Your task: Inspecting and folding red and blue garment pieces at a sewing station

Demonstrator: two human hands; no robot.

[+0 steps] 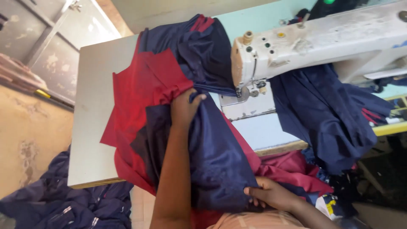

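Fingers [253, 191] pinching navy fabric [216, 157], table edge

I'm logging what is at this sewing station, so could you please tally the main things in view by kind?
Sewing machine: 1
Sewing table: 1
Navy and red garment under both hands: 1
Navy cloth hanging right of the machine: 1
Navy heap on the floor: 1
Hands: 2, left hand pressing the garment, right hand in a grip on its edge
Total: 7
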